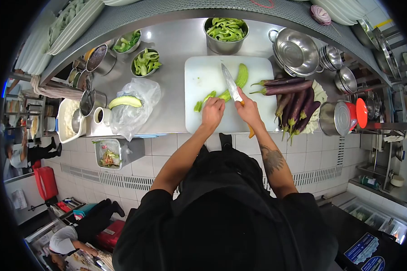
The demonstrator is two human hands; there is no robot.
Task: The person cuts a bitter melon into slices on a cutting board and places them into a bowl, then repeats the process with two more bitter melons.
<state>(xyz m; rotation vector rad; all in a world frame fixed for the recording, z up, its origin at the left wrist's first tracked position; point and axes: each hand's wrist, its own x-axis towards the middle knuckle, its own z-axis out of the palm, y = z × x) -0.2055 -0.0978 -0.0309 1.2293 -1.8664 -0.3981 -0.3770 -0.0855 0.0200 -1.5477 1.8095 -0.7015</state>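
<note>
My right hand (248, 110) grips a kitchen knife (229, 80) with an orange handle, its blade pointing away from me over the white cutting board (194, 67). Beneath the blade lies a long, ridged green gourd, apparently a bitter melon (242, 76). My left hand (213, 110) has its fingers curled at the near end of the melon, partly hiding it. Short cut pieces of the melon (198, 106) lie just left of that hand. Several purple eggplants (298, 106) are piled right of the board, two lying across the top.
Sliced green vegetable fills a steel pot (226, 46) behind the board and a bowl (146, 62) to the left. A pale melon half (125, 101) rests on a plastic bag (140, 118). Steel colanders (296, 52) stand right. Below the counter is a waste bin (133, 151). Co-workers (68, 239) stand behind.
</note>
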